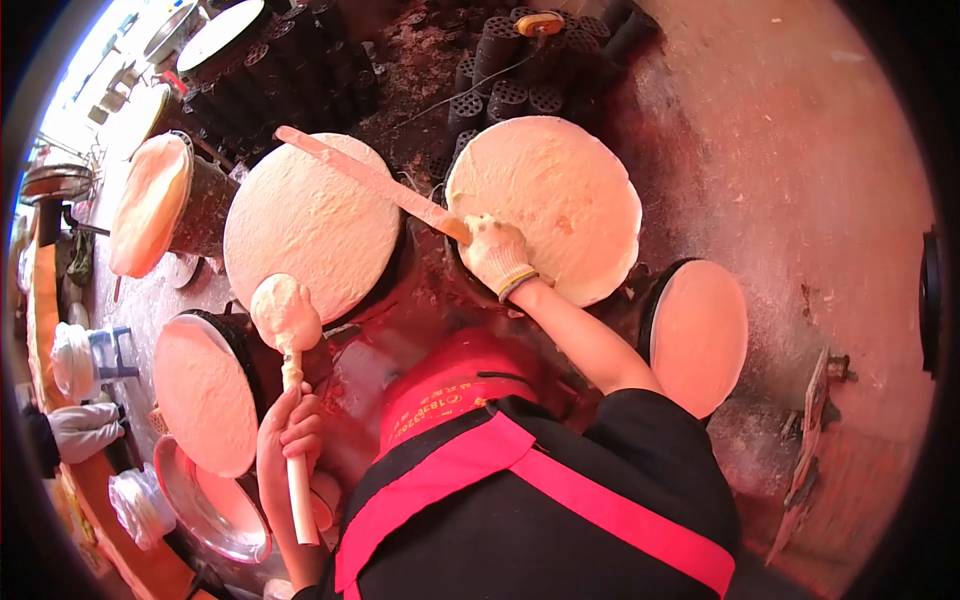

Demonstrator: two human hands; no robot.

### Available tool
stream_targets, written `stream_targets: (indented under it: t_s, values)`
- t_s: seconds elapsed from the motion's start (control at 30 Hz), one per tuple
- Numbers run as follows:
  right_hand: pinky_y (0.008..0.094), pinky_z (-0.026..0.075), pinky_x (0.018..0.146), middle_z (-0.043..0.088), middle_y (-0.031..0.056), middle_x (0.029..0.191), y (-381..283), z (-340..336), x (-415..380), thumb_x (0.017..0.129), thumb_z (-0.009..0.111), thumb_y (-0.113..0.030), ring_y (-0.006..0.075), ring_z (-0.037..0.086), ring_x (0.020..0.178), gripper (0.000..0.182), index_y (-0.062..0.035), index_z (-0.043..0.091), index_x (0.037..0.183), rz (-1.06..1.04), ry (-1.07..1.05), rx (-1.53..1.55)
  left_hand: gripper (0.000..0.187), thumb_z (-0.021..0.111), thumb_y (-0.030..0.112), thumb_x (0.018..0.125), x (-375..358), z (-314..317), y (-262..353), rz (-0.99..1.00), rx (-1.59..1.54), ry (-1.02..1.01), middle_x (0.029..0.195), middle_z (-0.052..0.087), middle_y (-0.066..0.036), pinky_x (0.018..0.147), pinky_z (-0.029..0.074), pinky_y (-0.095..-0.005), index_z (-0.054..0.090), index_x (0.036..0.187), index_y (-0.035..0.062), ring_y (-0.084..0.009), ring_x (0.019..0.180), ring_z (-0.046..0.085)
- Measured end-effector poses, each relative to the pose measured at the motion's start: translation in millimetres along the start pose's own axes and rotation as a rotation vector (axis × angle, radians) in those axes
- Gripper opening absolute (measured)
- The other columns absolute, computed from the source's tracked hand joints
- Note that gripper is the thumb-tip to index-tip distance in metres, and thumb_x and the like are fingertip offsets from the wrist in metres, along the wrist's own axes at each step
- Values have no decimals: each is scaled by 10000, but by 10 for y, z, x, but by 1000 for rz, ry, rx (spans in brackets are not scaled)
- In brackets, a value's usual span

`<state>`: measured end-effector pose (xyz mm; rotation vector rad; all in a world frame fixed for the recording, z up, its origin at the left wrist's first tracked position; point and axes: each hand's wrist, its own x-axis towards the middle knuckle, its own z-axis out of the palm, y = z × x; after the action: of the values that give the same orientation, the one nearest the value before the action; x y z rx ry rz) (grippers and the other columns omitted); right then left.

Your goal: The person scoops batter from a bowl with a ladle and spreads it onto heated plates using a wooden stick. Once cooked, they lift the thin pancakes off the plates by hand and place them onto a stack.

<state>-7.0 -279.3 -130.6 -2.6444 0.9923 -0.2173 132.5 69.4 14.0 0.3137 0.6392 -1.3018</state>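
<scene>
My right hand [495, 255], in a white knitted glove, is closed round the near end of a long flat batter-coated scraper [375, 178]. The scraper reaches left across the round griddle covered with pale batter [315, 225]. Beneath and beside the glove lies a second round sheet of batter [560, 200] with a few browned spots. My bare left hand [300, 425] grips the pale handle of a ladle [286, 312]. Thick batter coats the ladle's head, which is over the near left edge of the left griddle.
More round griddles with pale sheets stand at the left [205, 395], upper left [152, 205] and right [698, 338]. Black perforated coal cylinders [498, 45] are stacked at the back. A metal basin [215, 505] sits lower left, near another person's gloved hand [88, 430].
</scene>
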Motion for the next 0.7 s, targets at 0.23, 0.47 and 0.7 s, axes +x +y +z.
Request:
stream_targets:
  t_s: [0.23, 0.47, 0.7]
  values:
    - [373, 491, 631, 665, 120, 696, 265, -450, 220, 806, 647, -308, 239, 642, 656, 258, -53, 685, 813, 221, -85, 505, 291, 324, 205, 1041, 187, 303, -50, 23, 2, -31, 727, 344, -26, 391, 362, -206, 414, 1119, -61, -73, 504, 358]
    - [210, 414, 628, 526, -51, 793, 1085, -1481, 468, 850, 622, -118, 60, 493, 700, 102, -57, 593, 927, -37, -212, 1277, 285, 313, 189, 1033, 141, 508, 76, -74, -328, -66, 731, 355, -36, 406, 365, -226, 399, 1127, -67, -91, 508, 366]
    - [218, 416, 544, 534, -28, 691, -918, -1723, 1391, 905, 583, -251, 70, 522, 600, 214, -61, 581, 807, 258, -134, 1277, 147, 397, 129, 1002, -167, 207, 716, 126, -85, -9, 689, 364, -8, 332, 293, -164, 428, 1036, -11, -40, 456, 324]
